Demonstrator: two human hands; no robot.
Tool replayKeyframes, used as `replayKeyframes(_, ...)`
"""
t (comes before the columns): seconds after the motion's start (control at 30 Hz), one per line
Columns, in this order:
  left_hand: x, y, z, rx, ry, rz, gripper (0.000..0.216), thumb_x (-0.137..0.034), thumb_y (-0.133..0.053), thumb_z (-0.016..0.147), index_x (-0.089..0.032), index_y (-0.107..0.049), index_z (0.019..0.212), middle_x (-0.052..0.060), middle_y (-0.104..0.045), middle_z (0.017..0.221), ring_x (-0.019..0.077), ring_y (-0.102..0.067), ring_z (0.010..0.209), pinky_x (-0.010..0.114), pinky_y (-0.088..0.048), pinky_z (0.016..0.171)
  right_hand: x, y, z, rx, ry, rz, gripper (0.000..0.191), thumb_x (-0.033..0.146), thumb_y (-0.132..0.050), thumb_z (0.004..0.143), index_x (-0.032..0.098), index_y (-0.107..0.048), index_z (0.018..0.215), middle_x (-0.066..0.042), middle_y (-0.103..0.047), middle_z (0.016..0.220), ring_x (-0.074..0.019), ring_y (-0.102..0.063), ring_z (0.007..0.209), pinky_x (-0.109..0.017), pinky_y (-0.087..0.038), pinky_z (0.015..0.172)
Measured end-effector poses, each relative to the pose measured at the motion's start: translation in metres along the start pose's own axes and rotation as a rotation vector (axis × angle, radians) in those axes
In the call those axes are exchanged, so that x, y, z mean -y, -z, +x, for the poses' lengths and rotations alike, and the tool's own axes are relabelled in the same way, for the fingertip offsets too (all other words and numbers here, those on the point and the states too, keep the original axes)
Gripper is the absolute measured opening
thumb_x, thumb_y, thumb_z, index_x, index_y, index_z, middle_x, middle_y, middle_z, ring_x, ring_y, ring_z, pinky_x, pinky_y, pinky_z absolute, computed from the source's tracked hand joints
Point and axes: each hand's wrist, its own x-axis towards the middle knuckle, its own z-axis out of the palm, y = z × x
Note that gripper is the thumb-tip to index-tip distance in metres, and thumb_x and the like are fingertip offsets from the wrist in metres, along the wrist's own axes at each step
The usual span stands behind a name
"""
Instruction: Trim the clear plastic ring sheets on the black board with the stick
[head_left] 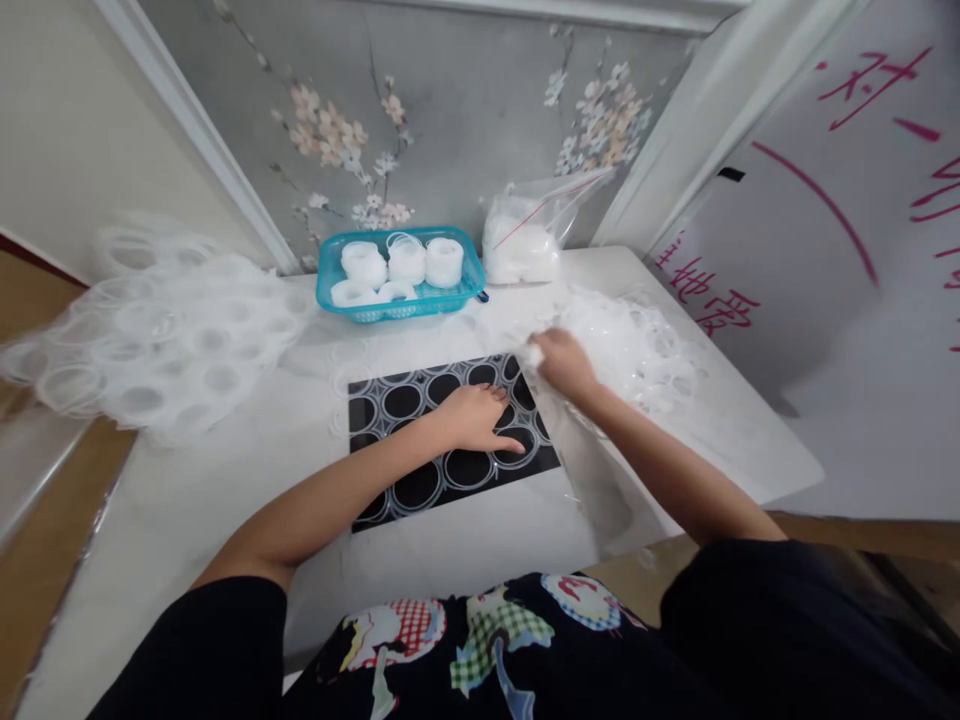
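A clear plastic sheet of rings (420, 400) lies over a black mat (450, 480) in the middle of the white table (225, 480). My left hand (472, 415) presses flat on the sheet, fingers spread toward the right. My right hand (562, 362) is closed on a small clear piece at the sheet's far right corner, beside a heap of clear plastic scraps (637, 350).
A teal basket (330, 275) with several white ring stacks stands at the back. A clear bag of white pieces (525, 245) leans on the wall next to it. A big pile of punched plastic sheets (157, 340) covers the left side. A white board with red writing (825, 250) stands right.
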Motion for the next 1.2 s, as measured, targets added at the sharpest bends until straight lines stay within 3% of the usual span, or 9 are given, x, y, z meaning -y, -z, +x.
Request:
replayKeyframes(0.07,0.001,0.001,0.0,0.01,0.01,-0.02,0.07,-0.072,-0.058,0.083,-0.01,-0.069,0.114,0.019,-0.065,0.128,0.036,-0.063,0.114,0.044,-0.054,0.088,-0.026,0.018,0.021,-0.174,-0.152,-0.056,0.034,0.013,-0.031,0.095,0.011,-0.064,0.09,-0.018,-0.069,0.091,-0.026,-0.062,0.087,-0.043,-0.045,0.085)
replayKeyframes(0.13,0.002,-0.001,0.0,0.01,0.017,-0.021,0.072,-0.072,-0.057,0.083,-0.01,-0.067,0.118,0.02,-0.062,0.133,0.0359,-0.062,0.117,0.043,-0.054,0.089,-0.048,0.034,0.031,-0.308,-0.248,-0.093,0.033,0.016,-0.032,0.095,0.012,-0.064,0.095,-0.019,-0.068,0.098,-0.0291,-0.061,0.091,-0.047,-0.045,0.085)
replayKeyframes(0.27,0.002,-0.008,-0.001,-0.051,0.023,0.016,0.064,-0.066,-0.052,0.091,-0.01,-0.068,0.117,0.017,-0.064,0.132,0.0324,-0.062,0.119,0.04,-0.051,0.096,-0.05,0.042,0.013,-0.131,-0.359,-0.165,0.012,0.021,-0.056,0.084,0.014,-0.066,0.083,-0.018,-0.07,0.084,-0.0365,-0.063,0.094,-0.052,-0.048,0.084)
replayKeyframes(0.4,-0.001,-0.014,-0.001,-0.175,-0.012,0.062,0.055,-0.058,-0.048,0.097,-0.008,-0.072,0.104,0.017,-0.069,0.121,0.0306,-0.063,0.115,0.041,-0.045,0.104,-0.007,0.027,-0.019,-0.175,-0.203,0.018,0.017,0.025,-0.054,0.088,0.015,-0.068,0.089,-0.019,-0.072,0.11,-0.0359,-0.061,0.11,-0.052,-0.047,0.096)
replayKeyframes(0.5,-0.003,-0.016,-0.001,-0.23,-0.055,0.108,0.056,-0.056,-0.052,0.096,-0.004,-0.069,0.108,0.022,-0.063,0.13,0.0335,-0.057,0.125,0.043,-0.04,0.111,0.025,0.009,-0.037,-0.162,-0.082,0.284,0.023,0.032,-0.05,0.093,0.02,-0.069,0.09,-0.013,-0.074,0.105,-0.0287,-0.066,0.103,-0.044,-0.049,0.096)
replayKeyframes(0.6,-0.003,-0.018,-0.002,-0.194,-0.058,0.111,0.06,-0.057,-0.053,0.095,-0.003,-0.063,0.117,0.024,-0.061,0.131,0.0329,-0.055,0.127,0.041,-0.04,0.111,0.04,-0.01,-0.049,-0.073,-0.148,0.438,0.025,0.036,-0.051,0.092,0.021,-0.071,0.089,-0.01,-0.076,0.094,-0.0274,-0.068,0.095,-0.041,-0.053,0.089)
replayKeyframes(0.77,-0.003,-0.021,-0.004,-0.155,-0.018,0.099,0.064,-0.058,-0.049,0.097,-0.003,-0.058,0.127,0.022,-0.062,0.132,0.0301,-0.057,0.127,0.039,-0.039,0.112,0.037,-0.028,-0.055,-0.035,-0.238,0.541,0.025,0.038,-0.056,0.089,0.02,-0.073,0.086,-0.01,-0.076,0.093,-0.0275,-0.069,0.093,-0.042,-0.053,0.088)
replayKeyframes(1.03,-0.001,-0.021,-0.006,-0.109,-0.047,0.06,0.061,-0.055,-0.053,0.096,-0.006,-0.06,0.132,0.021,-0.058,0.138,0.0304,-0.052,0.133,0.042,-0.038,0.114,0.038,-0.03,-0.062,-0.012,-0.143,0.447,0.024,0.034,-0.052,0.093,0.021,-0.072,0.091,-0.01,-0.077,0.097,-0.0296,-0.067,0.102,-0.047,-0.053,0.093)
replayKeyframes(1.2,0.002,-0.017,-0.003,-0.114,-0.029,-0.035,0.069,-0.063,-0.058,0.089,-0.005,-0.064,0.125,0.023,-0.062,0.133,0.0347,-0.059,0.123,0.046,-0.048,0.103,0.04,-0.019,-0.054,0.01,0.136,0.122,0.022,0.014,-0.052,0.088,0.024,-0.07,0.093,-0.007,-0.077,0.092,-0.0327,-0.052,0.129,-0.063,-0.022,0.118)
